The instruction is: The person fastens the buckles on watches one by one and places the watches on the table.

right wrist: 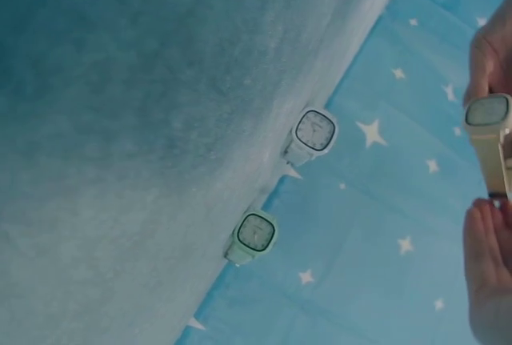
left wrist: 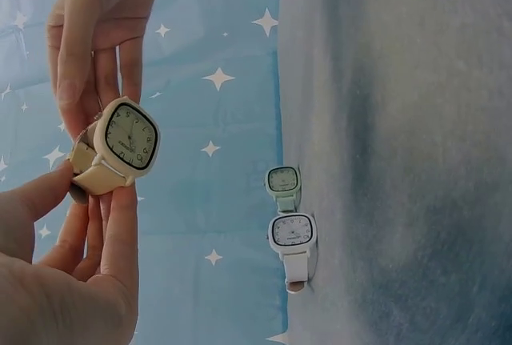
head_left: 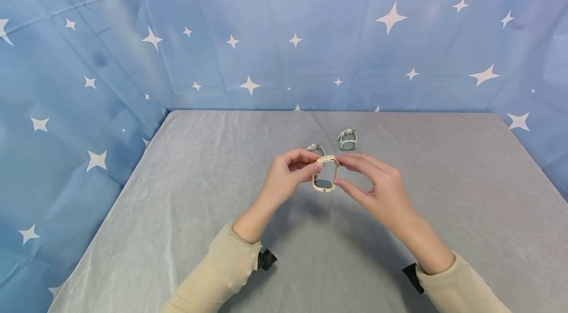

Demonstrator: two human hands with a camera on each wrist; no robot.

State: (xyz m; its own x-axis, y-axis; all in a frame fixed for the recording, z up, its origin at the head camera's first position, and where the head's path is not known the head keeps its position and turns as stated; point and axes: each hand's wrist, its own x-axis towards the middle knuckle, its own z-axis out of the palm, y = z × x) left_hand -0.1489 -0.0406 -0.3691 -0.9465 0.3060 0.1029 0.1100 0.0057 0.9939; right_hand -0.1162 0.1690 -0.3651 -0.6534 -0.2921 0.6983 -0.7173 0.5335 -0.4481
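Note:
A cream wristwatch (head_left: 323, 184) with a squarish case is held up above the table between both hands. The left hand (head_left: 284, 177) pinches its strap side between thumb and fingers. On the opposite side, the right hand (head_left: 383, 187) grips the watch between its thumb and fingertips. The dial of the cream watch (left wrist: 133, 135) shows in the left wrist view, its strap bent round in a loop. Behind the hands, a white watch (left wrist: 293, 231) and a pale green watch (head_left: 348, 145) stand on the table; the left hand partly hides the white one in the head view.
A grey cloth covers the table (head_left: 177, 180). Blue curtains (head_left: 284, 56) with white stars rise along its back and both sides. Dark straps (head_left: 266, 259) sit at the sleeve cuffs.

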